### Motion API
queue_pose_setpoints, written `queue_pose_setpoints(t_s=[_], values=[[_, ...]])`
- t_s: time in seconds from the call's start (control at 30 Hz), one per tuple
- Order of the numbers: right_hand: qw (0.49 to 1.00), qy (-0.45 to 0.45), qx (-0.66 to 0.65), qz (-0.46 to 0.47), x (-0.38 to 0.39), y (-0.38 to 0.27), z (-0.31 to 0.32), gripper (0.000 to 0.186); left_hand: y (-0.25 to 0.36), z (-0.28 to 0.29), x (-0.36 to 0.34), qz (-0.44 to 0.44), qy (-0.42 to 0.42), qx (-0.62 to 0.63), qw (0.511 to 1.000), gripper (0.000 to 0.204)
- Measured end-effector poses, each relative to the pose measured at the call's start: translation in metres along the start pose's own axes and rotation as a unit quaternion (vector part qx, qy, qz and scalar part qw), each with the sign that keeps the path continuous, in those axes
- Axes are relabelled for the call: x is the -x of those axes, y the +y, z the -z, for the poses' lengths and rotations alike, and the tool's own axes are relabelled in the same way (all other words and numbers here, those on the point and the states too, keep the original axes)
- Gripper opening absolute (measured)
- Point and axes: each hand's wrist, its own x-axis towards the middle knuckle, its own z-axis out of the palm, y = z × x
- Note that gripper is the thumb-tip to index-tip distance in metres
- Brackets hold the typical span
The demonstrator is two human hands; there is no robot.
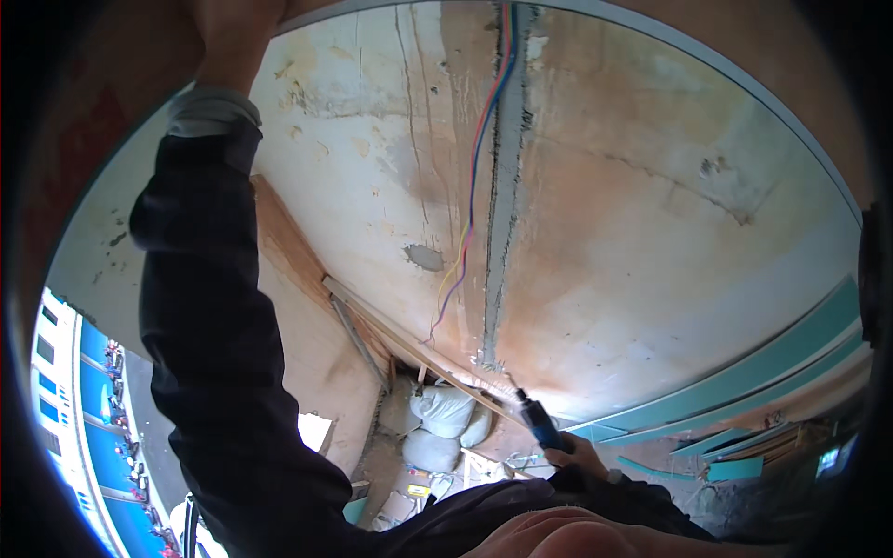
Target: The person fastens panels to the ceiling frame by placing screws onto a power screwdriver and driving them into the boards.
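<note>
My left arm is raised along the left side, its dark sleeve ending in a pale cuff. My left hand [240, 23] reaches up against a brown board at the upper rim; its fingers run out of sight. Low and right of centre, my right hand [579, 458] is closed around the grip of a dark blue and black power drill [539, 423]. The drill's long bit points up and to the left, in front of the wall's lower part. Whether its tip touches anything cannot be made out.
A stained wall [633, 232] has a grey plastered channel [503, 205] with loose coloured wires [476, 167] hanging beside it. Below are white sacks [442, 411] and a slanting wooden strip [409, 344]. Green boards [744, 372] lean at right. A street shows at lower left.
</note>
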Motion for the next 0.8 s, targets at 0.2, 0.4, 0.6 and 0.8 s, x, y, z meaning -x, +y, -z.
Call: queue_pose_setpoints(t_s=[0.2, 0.4, 0.6, 0.8], values=[[0.993, 0.117, -0.007, 0.012, 0.074, 0.061, 0.030, 0.035, 0.101, 0.063, 0.057, 0.313, 0.011, 0.315, 0.896, 0.026], [0.980, 0.164, -0.114, 0.010, 0.107, 0.084, 0.039, 0.034, 0.124, 0.057, 0.090, 0.690, 0.026, 0.438, 0.576, 0.055], [0.973, 0.215, -0.086, 0.021, 0.143, 0.103, 0.031, 0.037, 0.081, -0.051, 0.105, 0.663, 0.030, 0.677, 0.318, 0.067], [0.971, 0.237, -0.004, 0.010, 0.173, 0.128, 0.023, 0.052, -0.031, -0.051, 0.146, 0.589, -0.117, 0.799, 0.026, 0.059]])
